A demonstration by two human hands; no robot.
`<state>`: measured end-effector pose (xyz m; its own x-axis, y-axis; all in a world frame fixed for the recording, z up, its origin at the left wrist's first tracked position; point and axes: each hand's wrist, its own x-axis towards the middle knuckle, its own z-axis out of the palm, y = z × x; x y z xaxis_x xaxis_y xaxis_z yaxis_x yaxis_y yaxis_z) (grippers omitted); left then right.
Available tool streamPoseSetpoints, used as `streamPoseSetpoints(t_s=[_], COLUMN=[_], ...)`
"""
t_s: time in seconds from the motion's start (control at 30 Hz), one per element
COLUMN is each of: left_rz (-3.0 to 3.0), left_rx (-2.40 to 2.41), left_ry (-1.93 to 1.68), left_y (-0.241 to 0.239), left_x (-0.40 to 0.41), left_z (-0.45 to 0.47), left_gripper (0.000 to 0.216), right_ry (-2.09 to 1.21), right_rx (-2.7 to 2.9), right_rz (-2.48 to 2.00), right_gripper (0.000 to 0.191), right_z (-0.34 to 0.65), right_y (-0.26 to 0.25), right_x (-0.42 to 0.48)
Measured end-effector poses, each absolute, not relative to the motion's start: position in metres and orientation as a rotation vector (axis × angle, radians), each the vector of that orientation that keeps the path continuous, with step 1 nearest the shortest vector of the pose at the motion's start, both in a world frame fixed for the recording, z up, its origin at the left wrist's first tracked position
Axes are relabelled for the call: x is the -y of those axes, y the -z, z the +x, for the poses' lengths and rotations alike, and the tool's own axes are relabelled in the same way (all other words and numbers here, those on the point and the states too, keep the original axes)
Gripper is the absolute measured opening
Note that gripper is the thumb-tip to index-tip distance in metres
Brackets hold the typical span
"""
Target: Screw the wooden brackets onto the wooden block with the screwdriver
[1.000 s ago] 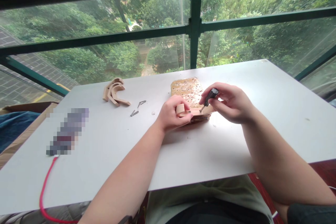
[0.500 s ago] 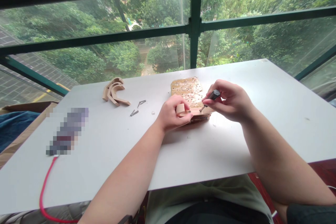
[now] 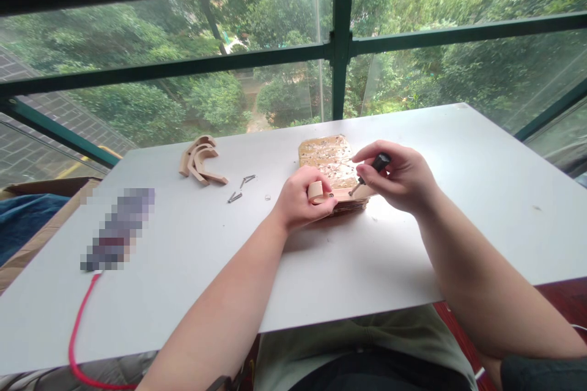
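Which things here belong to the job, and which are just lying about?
In the job:
- left hand on wood piece
- right hand with screwdriver
- block beneath
- probably screws, curved pieces

Apparently just lying about:
- pixelated object
- red cable
- box

A black-handled screwdriver (image 3: 381, 162) leans, its tip down on a pale wooden strip (image 3: 342, 193) with one upturned end, its handle toward the tabletop's (image 3: 229, 275) right edge. The strip lies along the near edge of a scarred, tan layered block (image 3: 325, 157), which rests flat nearer the tabletop's far edge.
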<state>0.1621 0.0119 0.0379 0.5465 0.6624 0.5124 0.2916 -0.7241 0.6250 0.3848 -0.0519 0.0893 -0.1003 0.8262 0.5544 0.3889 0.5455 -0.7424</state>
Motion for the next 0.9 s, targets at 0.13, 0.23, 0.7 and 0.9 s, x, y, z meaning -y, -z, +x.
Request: streamPoseSetpoints(t_s=[0.13,0.23,0.7,0.9], left_rz=[2.309,2.315,2.315,2.310], left_rx=[-0.749,-0.756,-0.758,-0.751], left_ry=[-1.053,-1.054,-1.048,-1.051], left_y=[-0.039,-0.039,-0.036,-0.039], left_x=[-0.012,-0.011,-0.013,-0.012], left_z=[0.162,0.162,0.161,0.161], left_gripper=[0.015,0.015,0.015,0.015], right_ry=[-0.574,-0.662,-0.645,-0.683], right_rx=[1.683,1.698,1.802,1.829], right_rz=[-0.925,-0.846,-0.886,-0.947], right_gripper=[0.025,0.028,0.017,0.009], right_z=[0.384,0.386,0.391,0.389], right_y=[-0.087,-0.087,-0.098,-0.101], right_x=[0.050,0.050,0.054,0.056])
